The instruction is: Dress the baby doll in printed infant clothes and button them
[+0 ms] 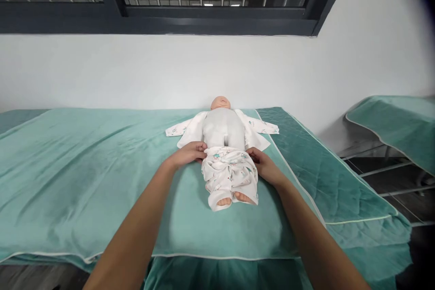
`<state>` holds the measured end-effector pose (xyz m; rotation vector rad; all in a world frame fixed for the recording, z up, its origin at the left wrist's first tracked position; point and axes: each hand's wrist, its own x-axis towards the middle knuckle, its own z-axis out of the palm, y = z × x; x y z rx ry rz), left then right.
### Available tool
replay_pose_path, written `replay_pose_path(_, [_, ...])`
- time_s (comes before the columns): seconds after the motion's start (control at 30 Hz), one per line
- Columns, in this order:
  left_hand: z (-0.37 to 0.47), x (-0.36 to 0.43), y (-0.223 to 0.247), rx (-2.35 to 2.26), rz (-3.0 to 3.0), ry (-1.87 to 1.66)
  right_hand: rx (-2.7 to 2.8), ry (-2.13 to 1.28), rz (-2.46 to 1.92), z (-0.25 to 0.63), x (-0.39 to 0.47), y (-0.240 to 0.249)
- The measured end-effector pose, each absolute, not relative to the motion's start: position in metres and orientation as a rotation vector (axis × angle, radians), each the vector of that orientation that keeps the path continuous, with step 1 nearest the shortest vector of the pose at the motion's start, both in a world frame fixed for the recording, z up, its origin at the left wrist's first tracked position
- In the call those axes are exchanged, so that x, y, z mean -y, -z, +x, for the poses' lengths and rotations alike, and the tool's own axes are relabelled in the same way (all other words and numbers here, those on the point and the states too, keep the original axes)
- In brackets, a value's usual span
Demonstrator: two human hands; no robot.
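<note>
A baby doll lies on its back on a green bedspread, head toward the wall. Its white patterned jacket is spread open beneath it, with both sleeves stretched outward. White patterned trousers cover the legs up to the waist, and the feet show at the cuffs. My left hand is closed at the left side of the waistband, its fingers bent against the cloth. At the right side of the waistband, my right hand pinches the trousers' edge.
The green bedspread stretches to both sides over a quilted cover. Behind it stand a white wall and a dark window frame. A metal frame with green cloth is at the right.
</note>
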<state>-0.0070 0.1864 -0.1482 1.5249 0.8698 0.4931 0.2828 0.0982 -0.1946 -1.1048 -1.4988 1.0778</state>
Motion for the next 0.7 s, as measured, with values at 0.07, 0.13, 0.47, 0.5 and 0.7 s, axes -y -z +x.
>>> replay_pose_path(0.07, [-0.009, -0.189, 0.159, -0.804, 1.398, -0.562, 1.509, -1.141, -1.127, 0.283, -0.096, 0.191])
replay_pose_path(0.13, [-0.012, -0.19, 0.167, -0.739, 1.346, -0.568, 1.507, -1.189, -1.129, 0.283, -0.096, 0.189])
replay_pose_path(0.47, [-0.021, -0.192, 0.166, -0.626, 1.344, -0.489, 1.493, -1.168, -1.197, 0.283, -0.099, 0.193])
replay_pose_path(0.5, [-0.021, -0.192, 0.167, -0.636, 1.351, -0.486, 1.516, -1.161, -1.201, 0.283, -0.1, 0.194])
replay_pose_path(0.7, [-0.019, -0.191, 0.168, -0.678, 1.388, -0.47, 1.569, -1.148, -1.216, 0.282, -0.1, 0.198])
